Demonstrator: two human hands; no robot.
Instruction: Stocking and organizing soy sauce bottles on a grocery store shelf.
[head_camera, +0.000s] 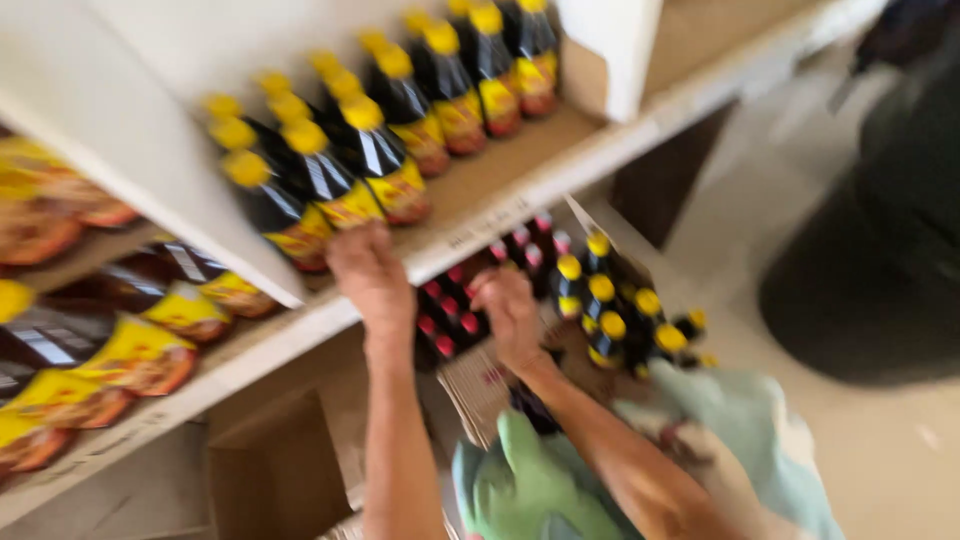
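Note:
The picture is motion-blurred. My left hand (368, 272) is at the front edge of a pale shelf (520, 195), its fingers against the bases of dark bottles with yellow caps (375, 165) standing in rows. My right hand (508, 312) is lower, its fingers curled down over an open cardboard carton (478, 385). The carton holds dark bottles with red caps (450, 310) and others with yellow caps (610, 305). The blur hides whether either hand grips a bottle.
On a lower shelf at the left lie more dark bottles with yellow labels (130, 350). A white box (610, 50) stands on the shelf at the back right. Cardboard boxes (270, 470) sit under the shelf. Green cloth (540, 490) lies below my arms. A dark round bin (880, 250) stands on the floor to the right.

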